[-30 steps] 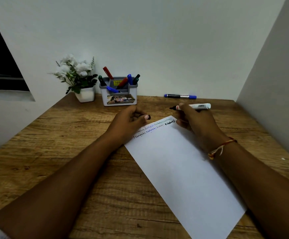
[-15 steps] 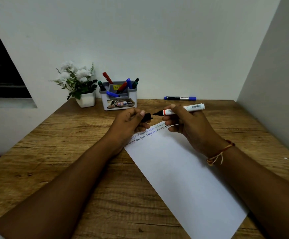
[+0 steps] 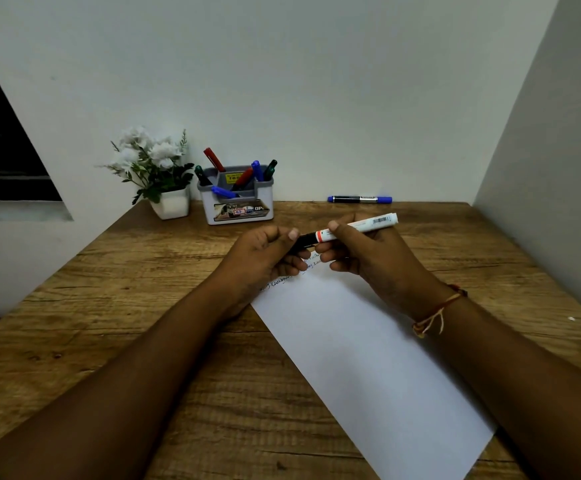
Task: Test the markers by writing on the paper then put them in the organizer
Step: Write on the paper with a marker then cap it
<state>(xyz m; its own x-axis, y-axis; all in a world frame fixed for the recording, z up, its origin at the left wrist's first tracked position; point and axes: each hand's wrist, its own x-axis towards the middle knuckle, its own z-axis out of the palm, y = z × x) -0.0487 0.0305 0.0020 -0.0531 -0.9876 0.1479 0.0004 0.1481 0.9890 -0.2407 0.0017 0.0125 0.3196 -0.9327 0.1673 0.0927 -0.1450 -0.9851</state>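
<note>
Capping the marker [image 3: 358, 226] mid-frame: right hand [image 3: 368, 258] pinches its barrel level, left hand [image 3: 265, 254] pinches the cap [image 3: 305, 240] on, likely readying it for the organizer [image 3: 237, 199].

White marker [image 3: 361, 226] with an orange band and black cap [image 3: 305, 240]; white paper [image 3: 368, 368]; brown wood-grain table [image 3: 143, 306]; grey-and-white organizer [image 3: 237, 202]; white flowers [image 3: 147, 150].

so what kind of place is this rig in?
Likely a small desk in a home or office corner: a wooden table against plain walls, a marker organizer, a potted plant and a sheet of paper under the person's hands.
</note>
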